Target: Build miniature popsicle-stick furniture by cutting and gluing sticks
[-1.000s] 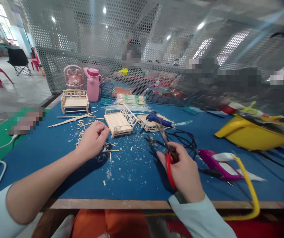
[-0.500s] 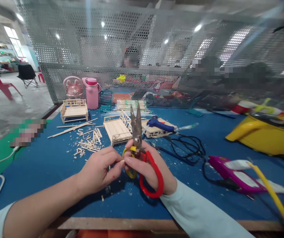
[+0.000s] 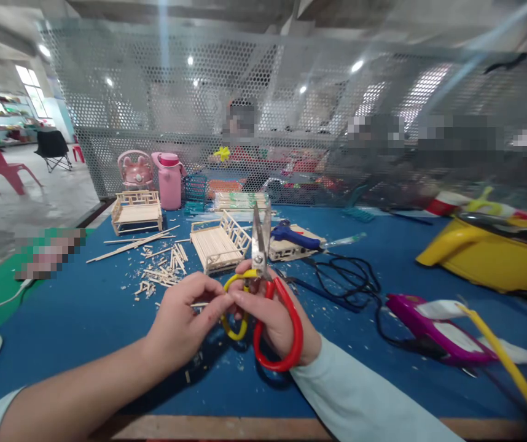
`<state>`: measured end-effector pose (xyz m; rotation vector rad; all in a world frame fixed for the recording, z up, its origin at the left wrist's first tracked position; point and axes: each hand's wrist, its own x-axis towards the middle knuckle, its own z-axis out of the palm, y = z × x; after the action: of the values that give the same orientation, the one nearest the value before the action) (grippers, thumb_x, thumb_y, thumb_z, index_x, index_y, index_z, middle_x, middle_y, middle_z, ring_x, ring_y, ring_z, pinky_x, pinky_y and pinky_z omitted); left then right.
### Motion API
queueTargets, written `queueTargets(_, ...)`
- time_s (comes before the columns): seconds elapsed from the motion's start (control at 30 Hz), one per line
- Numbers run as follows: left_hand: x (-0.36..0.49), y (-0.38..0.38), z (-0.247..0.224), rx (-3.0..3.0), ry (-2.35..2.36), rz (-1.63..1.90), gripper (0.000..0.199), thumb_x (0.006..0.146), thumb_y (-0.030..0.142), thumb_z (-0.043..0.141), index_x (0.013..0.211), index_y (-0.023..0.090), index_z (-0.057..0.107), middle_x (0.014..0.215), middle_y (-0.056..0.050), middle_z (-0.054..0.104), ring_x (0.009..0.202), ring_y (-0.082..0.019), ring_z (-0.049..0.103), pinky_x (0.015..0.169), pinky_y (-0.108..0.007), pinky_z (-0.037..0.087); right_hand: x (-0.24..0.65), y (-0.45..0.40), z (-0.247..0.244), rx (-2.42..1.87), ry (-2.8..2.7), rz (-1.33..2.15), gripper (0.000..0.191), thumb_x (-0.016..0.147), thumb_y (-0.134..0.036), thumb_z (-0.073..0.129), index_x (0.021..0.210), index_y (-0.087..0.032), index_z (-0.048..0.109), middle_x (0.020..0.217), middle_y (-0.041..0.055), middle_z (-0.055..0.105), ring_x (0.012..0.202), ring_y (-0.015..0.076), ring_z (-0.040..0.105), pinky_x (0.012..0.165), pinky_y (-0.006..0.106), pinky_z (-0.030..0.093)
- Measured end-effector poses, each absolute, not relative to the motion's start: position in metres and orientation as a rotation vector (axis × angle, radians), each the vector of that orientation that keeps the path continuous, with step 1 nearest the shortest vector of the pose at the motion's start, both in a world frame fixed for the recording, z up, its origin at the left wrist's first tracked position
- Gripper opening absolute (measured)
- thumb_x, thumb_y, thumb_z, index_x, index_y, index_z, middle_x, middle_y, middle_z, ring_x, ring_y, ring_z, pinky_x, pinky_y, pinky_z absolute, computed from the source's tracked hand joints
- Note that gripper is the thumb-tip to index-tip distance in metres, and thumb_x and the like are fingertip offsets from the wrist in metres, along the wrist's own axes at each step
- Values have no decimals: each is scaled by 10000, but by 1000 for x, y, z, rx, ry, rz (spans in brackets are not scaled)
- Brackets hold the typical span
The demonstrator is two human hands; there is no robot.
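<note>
My right hand (image 3: 275, 313) is wrapped round a pair of scissors (image 3: 260, 245), one handle red and the other yellow, with the blades pointing up and away from me, slightly parted. Against it, my left hand (image 3: 190, 310) is closed in a pinch, its fingertips meeting my right thumb at the yellow handle. A thin pale wooden stick shows in part at the left fingers; the rest of it is hidden. Just beyond the hands stands a miniature bed made of sticks (image 3: 220, 245). Cut stick pieces (image 3: 164, 270) lie scattered to its left.
A second stick-built piece (image 3: 137, 212) stands back left, near a pink bottle (image 3: 170, 181). A blue glue gun (image 3: 295, 234) rests on a stick-built panel (image 3: 286, 248). Black cable (image 3: 349, 276), a purple tool (image 3: 443, 328) and a yellow container (image 3: 489, 252) occupy the right. Perforated mesh (image 3: 171, 104) closes the back.
The scissors have turned a little in my right hand, and their yellow handle shows more. Both hands stay together at nearly the same place. The view has tilted slightly up.
</note>
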<state>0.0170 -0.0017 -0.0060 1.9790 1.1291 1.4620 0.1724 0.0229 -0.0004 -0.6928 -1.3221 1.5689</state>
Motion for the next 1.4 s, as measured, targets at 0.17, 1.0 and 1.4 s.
queueTargets(0.17,25,-5,-11,1632,1057,1522,158,834,299,613,782,178,700,757,-38,664,709,-133,606,660,-235,479,165,22,-4,-694,-1232,1582,445,663,-359,762,974,-235,468,723,-57,578,599,85,558,576,215,455)
queueTargets(1.0,26,-7,-3,1359,1058,1120,454,784,593,521,625,167,506,556,31,452,546,-107,420,532,-233,372,168,16,-2,-602,-1503,1184,288,735,-215,680,950,-225,489,735,-38,576,634,96,572,615,242,490)
queueTargets(1.4,19,-5,1,1446,1112,1312,357,897,432,434,675,169,525,593,28,480,586,-110,444,590,-236,363,167,13,-6,-718,-1538,1239,381,779,-432,649,1034,-235,447,768,-40,462,641,94,463,609,244,429)
